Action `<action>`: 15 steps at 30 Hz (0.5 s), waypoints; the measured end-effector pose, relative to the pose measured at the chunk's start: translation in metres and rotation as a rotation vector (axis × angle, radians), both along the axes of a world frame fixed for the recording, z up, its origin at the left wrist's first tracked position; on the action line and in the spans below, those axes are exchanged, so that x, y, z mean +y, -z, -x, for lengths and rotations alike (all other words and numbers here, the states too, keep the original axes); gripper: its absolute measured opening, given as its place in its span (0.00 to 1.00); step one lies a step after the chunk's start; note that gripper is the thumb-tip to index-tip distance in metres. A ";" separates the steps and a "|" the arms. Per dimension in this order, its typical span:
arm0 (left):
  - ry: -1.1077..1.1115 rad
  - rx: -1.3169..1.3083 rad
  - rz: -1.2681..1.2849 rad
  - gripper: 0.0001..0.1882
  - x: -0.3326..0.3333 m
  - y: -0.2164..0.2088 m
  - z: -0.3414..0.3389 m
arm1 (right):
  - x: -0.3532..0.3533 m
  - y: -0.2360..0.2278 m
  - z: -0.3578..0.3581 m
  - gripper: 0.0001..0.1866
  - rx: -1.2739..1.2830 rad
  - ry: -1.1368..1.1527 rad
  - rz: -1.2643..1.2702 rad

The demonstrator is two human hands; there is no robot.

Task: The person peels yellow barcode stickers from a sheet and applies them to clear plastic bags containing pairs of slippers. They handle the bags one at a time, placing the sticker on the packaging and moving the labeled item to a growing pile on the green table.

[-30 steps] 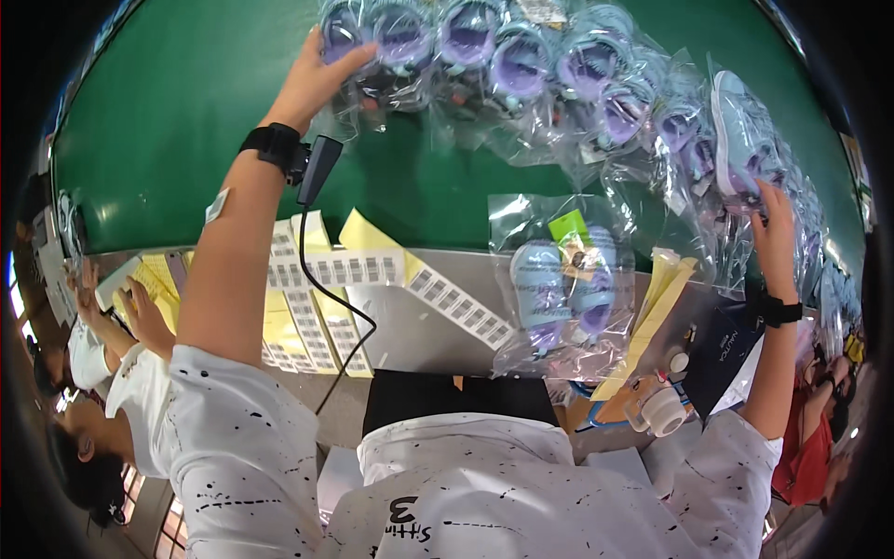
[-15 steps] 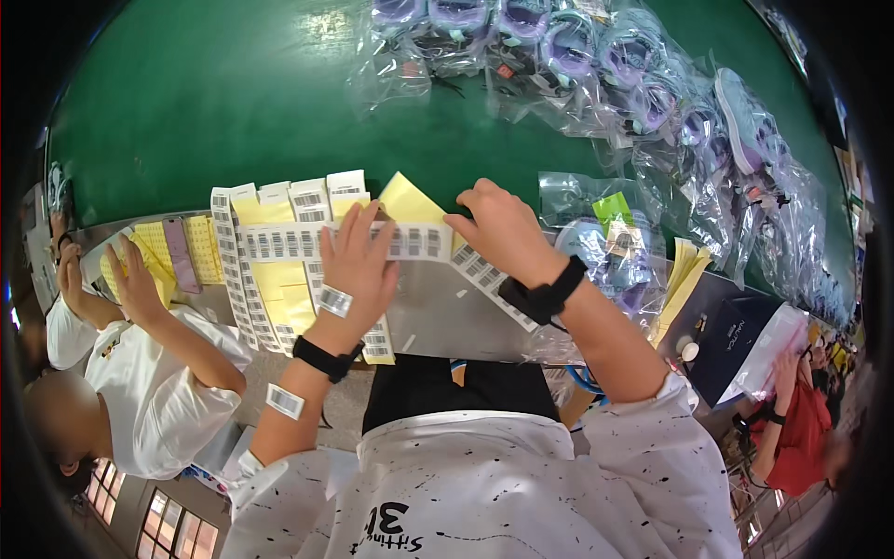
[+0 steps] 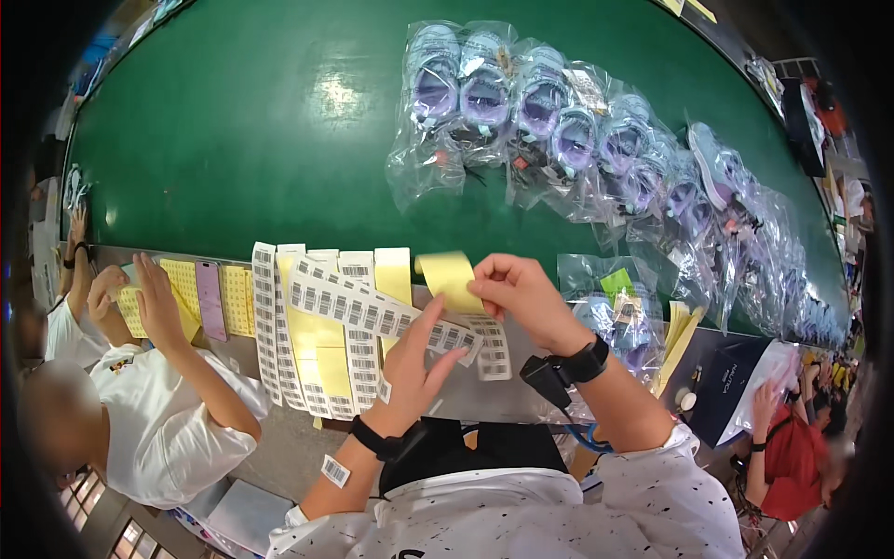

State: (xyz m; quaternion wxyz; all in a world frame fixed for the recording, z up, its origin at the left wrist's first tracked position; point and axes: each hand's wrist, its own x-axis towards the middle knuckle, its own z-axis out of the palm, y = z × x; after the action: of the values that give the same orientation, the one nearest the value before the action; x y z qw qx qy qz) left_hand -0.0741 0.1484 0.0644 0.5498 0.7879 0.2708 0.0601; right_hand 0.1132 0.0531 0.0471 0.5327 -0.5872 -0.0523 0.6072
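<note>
Between the thumb and fingers of my right hand (image 3: 523,296) is a yellow backing paper (image 3: 447,278), its left end curling and slightly blurred. My left hand (image 3: 412,365) has its fingers apart, lying by the right part of a white barcode label strip (image 3: 349,306). That strip slants across several upright label sheets (image 3: 267,326), some with bare yellow backing showing. A short label piece (image 3: 492,350) lies under the yellow paper's lower end. One barcode label (image 3: 335,470) is stuck to my left forearm, another near the hand.
Bagged light-blue and purple shoes (image 3: 484,88) line the green table (image 3: 251,121) at the far right. Another bagged pair (image 3: 610,317) is by my right wrist, next to yellow strips (image 3: 678,345). On the left a person (image 3: 177,419) works beside a phone (image 3: 210,300) and yellow sheets.
The view has shifted, with the table lower in it. My right hand now holds the yellow paper raised and curled. The label strip has turned from level to slanting, and my left hand has moved right.
</note>
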 end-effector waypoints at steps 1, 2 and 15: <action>-0.006 0.000 0.093 0.28 0.001 -0.005 -0.007 | 0.002 -0.009 -0.002 0.04 0.063 0.097 -0.029; -0.014 0.001 0.186 0.27 0.002 -0.010 -0.013 | 0.005 -0.015 -0.005 0.04 0.126 0.194 -0.059; -0.225 -0.095 0.531 0.14 -0.031 -0.047 -0.110 | -0.058 -0.045 -0.050 0.13 -0.554 0.186 -0.241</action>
State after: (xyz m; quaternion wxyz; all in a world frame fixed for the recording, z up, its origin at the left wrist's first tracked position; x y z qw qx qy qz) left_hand 0.0357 0.1178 0.1118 0.7387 0.5778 0.3365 0.0847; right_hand 0.1633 -0.0049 0.0917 0.6172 -0.6651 -0.2133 0.3623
